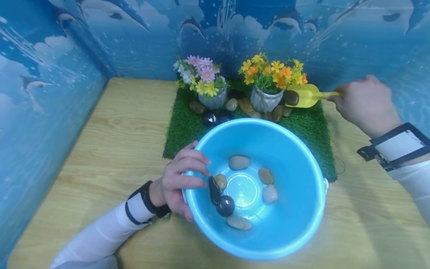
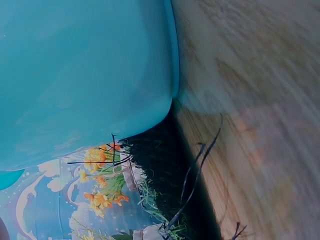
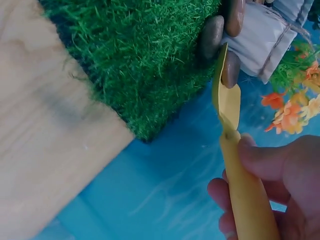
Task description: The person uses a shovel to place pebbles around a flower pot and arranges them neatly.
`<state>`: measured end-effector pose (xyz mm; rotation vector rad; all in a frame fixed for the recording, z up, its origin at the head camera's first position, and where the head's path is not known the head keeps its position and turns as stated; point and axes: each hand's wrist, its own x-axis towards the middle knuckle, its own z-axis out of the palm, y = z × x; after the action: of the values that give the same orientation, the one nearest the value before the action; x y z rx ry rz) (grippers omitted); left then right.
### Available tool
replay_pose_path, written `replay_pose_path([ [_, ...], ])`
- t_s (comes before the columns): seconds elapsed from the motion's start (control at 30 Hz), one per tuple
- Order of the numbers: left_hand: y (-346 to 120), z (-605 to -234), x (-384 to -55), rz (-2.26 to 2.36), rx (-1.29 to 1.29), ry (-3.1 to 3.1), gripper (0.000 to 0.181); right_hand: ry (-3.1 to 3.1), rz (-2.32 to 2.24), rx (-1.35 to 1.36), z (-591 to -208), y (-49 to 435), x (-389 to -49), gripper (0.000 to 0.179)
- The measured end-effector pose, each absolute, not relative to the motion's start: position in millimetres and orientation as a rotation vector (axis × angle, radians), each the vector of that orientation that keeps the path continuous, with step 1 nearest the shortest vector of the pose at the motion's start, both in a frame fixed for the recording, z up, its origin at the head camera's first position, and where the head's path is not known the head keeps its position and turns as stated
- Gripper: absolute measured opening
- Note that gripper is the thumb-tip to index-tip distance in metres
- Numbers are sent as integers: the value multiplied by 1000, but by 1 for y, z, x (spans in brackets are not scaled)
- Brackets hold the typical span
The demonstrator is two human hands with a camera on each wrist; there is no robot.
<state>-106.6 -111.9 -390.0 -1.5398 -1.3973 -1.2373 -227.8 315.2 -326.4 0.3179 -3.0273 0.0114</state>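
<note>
My right hand (image 1: 366,104) grips the handle of a yellow toy shovel (image 1: 307,96). A dark brown stone (image 1: 291,98) lies on the shovel's blade, beside the pot of orange and yellow flowers; the right wrist view shows this stone (image 3: 230,70) close to the grey pot. With its fingers over the rim, my left hand (image 1: 183,179) holds the left side of a light blue bucket (image 1: 295,164). Inside lie several stones, among them a round black stone (image 1: 225,206) and a white stone (image 1: 270,194). In the left wrist view the bucket's outer wall (image 2: 80,75) hides the hand's grip.
Behind the bucket, a green turf mat (image 1: 184,125) carries a pot of orange flowers (image 1: 267,99), a pot of pink and white flowers (image 1: 213,99) and several stones around them. The wooden table (image 1: 111,149) meets walls with a blue dolphin print (image 1: 144,48).
</note>
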Motion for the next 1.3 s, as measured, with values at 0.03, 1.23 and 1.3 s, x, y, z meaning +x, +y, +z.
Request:
replay_pose_path([
  [0.03,-112,-390,-106,-1236,-1540,-1398,57,-2974,9,352,-326,314,-227,31],
  [1.23,-111,-388,-105,-1240,-1520,-1435,57,-2490,286,669,-272,309,-156,35],
  [1.3,-111,-389,-104,-1242,-1518,-1432,57,-2486,205,791,-275,299,-152,40],
])
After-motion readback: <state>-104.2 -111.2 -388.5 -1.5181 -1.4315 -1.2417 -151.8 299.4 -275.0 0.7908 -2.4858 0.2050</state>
